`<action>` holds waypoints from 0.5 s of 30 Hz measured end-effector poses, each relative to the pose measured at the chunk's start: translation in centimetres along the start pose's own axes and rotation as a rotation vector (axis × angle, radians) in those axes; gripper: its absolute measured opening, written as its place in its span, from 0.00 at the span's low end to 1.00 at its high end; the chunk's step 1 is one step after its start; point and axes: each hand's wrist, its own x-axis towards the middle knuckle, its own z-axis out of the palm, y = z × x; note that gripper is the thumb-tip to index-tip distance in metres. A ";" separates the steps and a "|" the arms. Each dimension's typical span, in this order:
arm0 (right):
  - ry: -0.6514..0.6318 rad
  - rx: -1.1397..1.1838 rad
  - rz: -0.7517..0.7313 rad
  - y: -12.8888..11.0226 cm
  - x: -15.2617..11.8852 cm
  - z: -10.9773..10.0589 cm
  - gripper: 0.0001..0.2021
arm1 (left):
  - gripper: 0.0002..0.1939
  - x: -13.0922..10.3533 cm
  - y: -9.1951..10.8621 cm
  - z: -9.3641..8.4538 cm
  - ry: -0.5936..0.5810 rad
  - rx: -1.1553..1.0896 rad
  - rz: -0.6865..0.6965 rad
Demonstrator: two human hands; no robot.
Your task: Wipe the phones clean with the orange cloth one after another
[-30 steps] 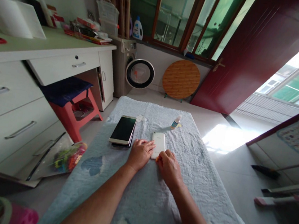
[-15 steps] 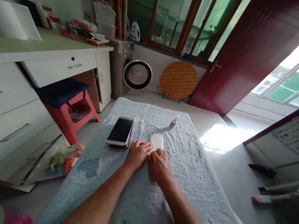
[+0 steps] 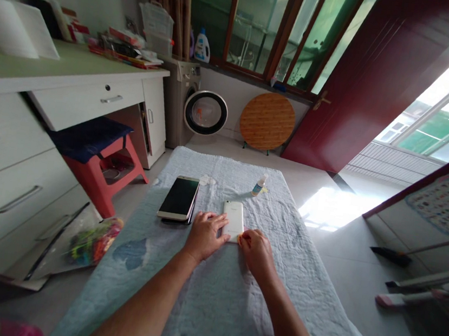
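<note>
A white phone (image 3: 235, 217) lies face down on the cloth-covered table (image 3: 207, 307). My left hand (image 3: 205, 236) rests along the phone's left edge with its fingers spread, fingertips touching it. At the lower right corner of the phone, my right hand (image 3: 257, 250) is closed in a pinch around a small yellowish thing, too small to name. To the left lies a stack of phones, the top one (image 3: 180, 198) with its dark screen up. Beyond the white phone stands a small spray bottle (image 3: 259, 185).
A red stool (image 3: 112, 181) with a dark cover and a plastic bag (image 3: 88, 244) of colourful things are left of the table. Behind are a washing machine with its round door (image 3: 205, 112) open and a round wooden board (image 3: 267, 121).
My right hand has moved right, from the phone's lower left part to its lower right corner, uncovering more of the phone's back. My left hand has stayed nearly in place.
</note>
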 end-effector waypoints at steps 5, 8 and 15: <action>0.033 -0.066 0.041 -0.3 2.3 0.9 0.08 | 0.23 0.0 0.1 -0.2 -0.019 -0.010 -0.001; 0.071 -0.102 0.059 -0.2 4.3 1.5 0.08 | 0.24 0.0 0.0 -0.2 -0.029 -0.027 -0.007; 0.116 -0.136 0.086 -0.1 9.3 2.8 0.11 | 0.25 0.1 0.0 -0.4 -0.041 -0.053 -0.017</action>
